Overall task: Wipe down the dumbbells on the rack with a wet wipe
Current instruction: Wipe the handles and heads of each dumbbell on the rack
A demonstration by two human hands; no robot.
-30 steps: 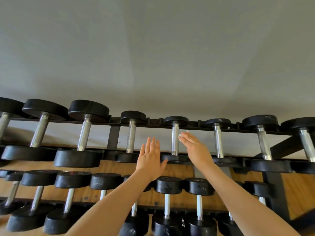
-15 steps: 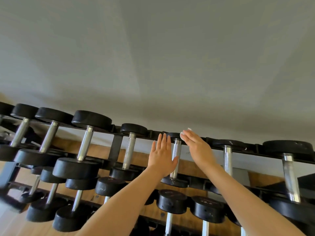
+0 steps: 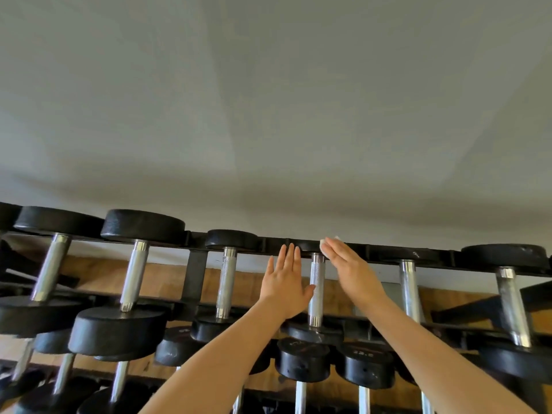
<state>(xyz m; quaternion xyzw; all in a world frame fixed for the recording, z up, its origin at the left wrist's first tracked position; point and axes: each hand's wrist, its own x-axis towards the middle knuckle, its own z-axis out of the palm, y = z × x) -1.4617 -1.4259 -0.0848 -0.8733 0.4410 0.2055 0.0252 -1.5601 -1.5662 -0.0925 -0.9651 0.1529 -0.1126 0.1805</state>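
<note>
**Ana:** Up on the top tier of the rack [image 3: 195,268], both hands frame one small dumbbell [image 3: 316,289]. The right hand [image 3: 349,268] has its fingers straight and laid against the far head, with a bit of white wet wipe [image 3: 323,243] showing at the fingertips.

**Ben:** Is it gripping the wipe?

**Ana:** It looks pressed under flat fingers, not pinched; the palm side is hidden, so I can't be sure. The left hand [image 3: 285,280] is loose and flat, fingers together, holding nothing, its thumb just touching the chrome handle.

**Ben:** So which step is this?

**Ana:** I'd judge the far head of this dumbbell is being wiped. It sits mid-row, with bigger ones to the left and more to the right, and a lower tier [image 3: 303,358] below, so plenty probably remains.

**Ben:** And next?

**Ana:** Likely bringing the wipe down the knurled handle to the near head. That calls for wrapping the wipe around the bar, and the left hand may need to steady the dumbbell so it doesn't roll in its cradle.

**Ben:** Any writing?

**Ana:** The lower heads carry moulded numbers. One [image 3: 366,364] seems to read "22.5", but it's blurred; the rest are illegible. No brand is visible.
</note>
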